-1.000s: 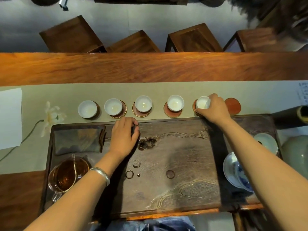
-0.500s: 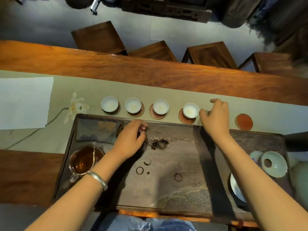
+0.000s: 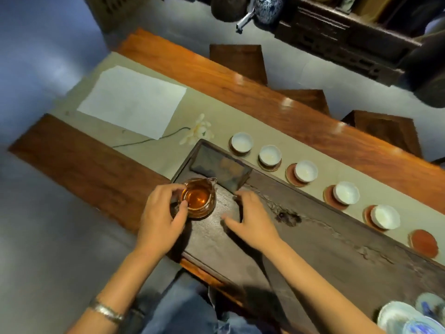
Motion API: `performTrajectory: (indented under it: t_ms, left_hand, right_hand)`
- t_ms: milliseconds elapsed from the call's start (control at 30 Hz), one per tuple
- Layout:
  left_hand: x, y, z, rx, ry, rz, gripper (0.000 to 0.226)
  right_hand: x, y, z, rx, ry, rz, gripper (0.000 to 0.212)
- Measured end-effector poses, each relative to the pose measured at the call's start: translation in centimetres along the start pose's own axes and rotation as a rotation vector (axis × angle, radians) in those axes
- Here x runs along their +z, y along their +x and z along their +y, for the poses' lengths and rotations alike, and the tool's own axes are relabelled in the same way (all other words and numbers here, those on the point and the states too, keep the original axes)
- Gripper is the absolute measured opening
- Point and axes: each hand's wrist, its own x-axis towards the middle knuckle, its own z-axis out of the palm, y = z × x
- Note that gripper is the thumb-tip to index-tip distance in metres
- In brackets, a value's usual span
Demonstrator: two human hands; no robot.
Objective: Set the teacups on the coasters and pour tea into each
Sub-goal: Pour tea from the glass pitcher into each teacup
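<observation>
Five white teacups stand in a diagonal row on round coasters beyond the tray, from the leftmost cup (image 3: 241,142) to the rightmost cup (image 3: 385,216). One red-brown coaster (image 3: 423,243) at the right end of the row is bare. A glass pitcher (image 3: 198,197) of amber tea stands at the left end of the dark tea tray (image 3: 337,249). My left hand (image 3: 161,218) curls around the pitcher's left side, thumb and fingers on its rim. My right hand (image 3: 252,222) hovers just right of the pitcher, fingers spread, holding nothing.
A dark folded cloth (image 3: 220,168) lies on the tray behind the pitcher. Blue-and-white porcelain pieces (image 3: 409,317) sit at the tray's near right end. A white paper sheet (image 3: 132,101) and a white flower (image 3: 197,130) lie on the runner. Wooden stools (image 3: 238,61) stand beyond the table.
My right hand let go of the fifth cup on its coaster and moved left beside the pitcher. My left hand moved from mid-tray onto the pitcher. The view swung left.
</observation>
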Motion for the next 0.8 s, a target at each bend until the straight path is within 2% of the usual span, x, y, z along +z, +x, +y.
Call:
performTrajectory:
  t_ms: [233, 367, 467, 667, 800]
  left_hand:
    - [1.3, -2.9, -2.3, -0.124, -0.029, 0.011, 0.029]
    - [1.9, -3.3, -2.7, -0.255, -0.099, 0.012, 0.022]
    - [2.1, -3.1, -2.8, -0.298, -0.174, -0.033, 0.022]
    - [1.8, -2.8, -3.1, -0.288, -0.291, -0.195, 0.018]
    - [2.0, -2.7, -3.1, -0.268, -0.308, -0.221, 0.013]
  right_hand:
    - [2.0, 1.3, -2.0, -0.112, 0.002, -0.022, 0.083]
    - [2.4, 2.2, -2.2, -0.133, 0.017, -0.047, 0.099]
    - [2.9, 2.7, -2.2, -0.155, 0.047, -0.069, 0.100]
    - [4.1, 3.1, -2.3, -0.182, 0.097, -0.022, 0.100]
    - [4.8, 3.4, -2.4, -0.142, 0.090, 0.011, 0.102]
